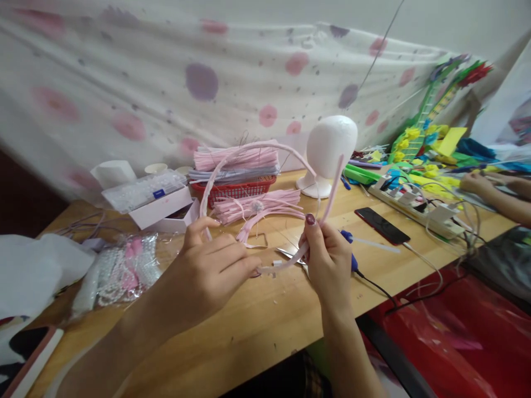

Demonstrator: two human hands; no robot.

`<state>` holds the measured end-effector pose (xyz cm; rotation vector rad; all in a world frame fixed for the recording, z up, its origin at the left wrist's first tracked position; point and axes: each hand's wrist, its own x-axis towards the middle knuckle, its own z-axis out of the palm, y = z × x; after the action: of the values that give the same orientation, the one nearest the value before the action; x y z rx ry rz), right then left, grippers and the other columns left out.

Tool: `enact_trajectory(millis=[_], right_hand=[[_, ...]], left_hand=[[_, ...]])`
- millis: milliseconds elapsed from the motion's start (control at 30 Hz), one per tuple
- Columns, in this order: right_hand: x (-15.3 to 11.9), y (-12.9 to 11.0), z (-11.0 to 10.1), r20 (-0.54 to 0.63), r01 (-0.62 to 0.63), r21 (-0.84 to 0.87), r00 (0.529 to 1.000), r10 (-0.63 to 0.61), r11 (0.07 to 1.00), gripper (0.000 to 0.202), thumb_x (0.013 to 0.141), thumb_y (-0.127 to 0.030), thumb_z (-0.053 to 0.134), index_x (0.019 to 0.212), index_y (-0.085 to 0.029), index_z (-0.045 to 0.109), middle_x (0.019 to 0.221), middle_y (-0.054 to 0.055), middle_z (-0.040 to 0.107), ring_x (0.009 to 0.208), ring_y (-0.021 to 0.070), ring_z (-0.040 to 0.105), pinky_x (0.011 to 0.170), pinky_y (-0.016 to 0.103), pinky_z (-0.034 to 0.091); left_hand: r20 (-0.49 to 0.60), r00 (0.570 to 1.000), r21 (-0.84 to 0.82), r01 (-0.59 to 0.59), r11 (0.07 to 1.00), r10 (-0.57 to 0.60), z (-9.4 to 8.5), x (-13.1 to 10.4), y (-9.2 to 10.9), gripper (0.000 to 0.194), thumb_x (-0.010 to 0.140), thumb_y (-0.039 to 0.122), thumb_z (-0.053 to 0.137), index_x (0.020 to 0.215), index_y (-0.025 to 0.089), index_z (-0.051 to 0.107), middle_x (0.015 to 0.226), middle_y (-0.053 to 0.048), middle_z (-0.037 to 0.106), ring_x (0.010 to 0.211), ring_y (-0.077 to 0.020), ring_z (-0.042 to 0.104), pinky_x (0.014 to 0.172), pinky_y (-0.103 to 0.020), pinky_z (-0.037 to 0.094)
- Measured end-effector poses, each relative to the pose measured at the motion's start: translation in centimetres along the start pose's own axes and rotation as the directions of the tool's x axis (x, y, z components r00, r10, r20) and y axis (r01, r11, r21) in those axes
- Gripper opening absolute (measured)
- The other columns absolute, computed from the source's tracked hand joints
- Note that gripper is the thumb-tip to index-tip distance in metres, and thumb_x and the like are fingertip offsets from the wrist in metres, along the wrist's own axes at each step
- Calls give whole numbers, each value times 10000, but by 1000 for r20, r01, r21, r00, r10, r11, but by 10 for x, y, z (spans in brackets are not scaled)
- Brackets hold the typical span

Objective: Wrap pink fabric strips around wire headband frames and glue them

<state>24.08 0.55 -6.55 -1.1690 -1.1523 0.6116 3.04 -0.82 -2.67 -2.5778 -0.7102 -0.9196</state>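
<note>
A thin pink wrapped hoop (257, 145) arches up over the table between my two hands. My left hand (213, 262) is closed on its lower left part, fingertips pinching a pale strip that runs toward the right. My right hand (326, 251) pinches the other end of that strip between thumb and fingers, and a straight pink stem (333, 188) sticks up from this grip. Behind my hands lies a bundle of pink strips (269, 203). Scissors (292, 258) rest on the table, partly hidden behind my right hand.
A white foam head (332, 146) stands at the back. Left are white boxes (160, 204) and a bag of beads (128, 268); behind is a red basket (236, 190). Right lie a phone (381, 225) and a power strip (415, 207). Another person's hands (477, 182) are at far right.
</note>
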Motion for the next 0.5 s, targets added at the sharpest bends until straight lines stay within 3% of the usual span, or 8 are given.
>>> enact_trajectory(millis=[100, 233, 500], right_hand=[[-2, -6, 2, -27, 153, -110, 987, -157, 982, 465, 1013, -409, 539, 599, -204, 494, 498, -71, 451, 465, 69, 432, 489, 230, 341], [-3, -11, 3, -8, 252, -137, 967, -255, 958, 448, 1027, -366, 525, 609, -208, 487, 511, -73, 454, 459, 69, 433, 484, 230, 352], [-3, -16, 3, -9, 304, -146, 951, -308, 942, 435, 1019, -344, 541, 610, -208, 489, 507, -76, 445, 450, 67, 426, 448, 225, 325]], left_hand=[[47, 999, -22, 4, 1000, -3, 1, -1, -3, 178, 996, 129, 552, 1150, 153, 638, 840, 0, 737, 739, -167, 628, 950, -424, 322], [125, 991, -121, -29, 992, 45, 2, -1, -5, 314, 986, 67, 482, 1258, 163, 607, 881, -22, 728, 742, -182, 567, 790, -352, 388], [175, 984, -199, 11, 980, 24, 2, -1, -4, 388, 974, 23, 463, 1272, 201, 636, 954, -24, 738, 815, -184, 574, 753, -332, 392]])
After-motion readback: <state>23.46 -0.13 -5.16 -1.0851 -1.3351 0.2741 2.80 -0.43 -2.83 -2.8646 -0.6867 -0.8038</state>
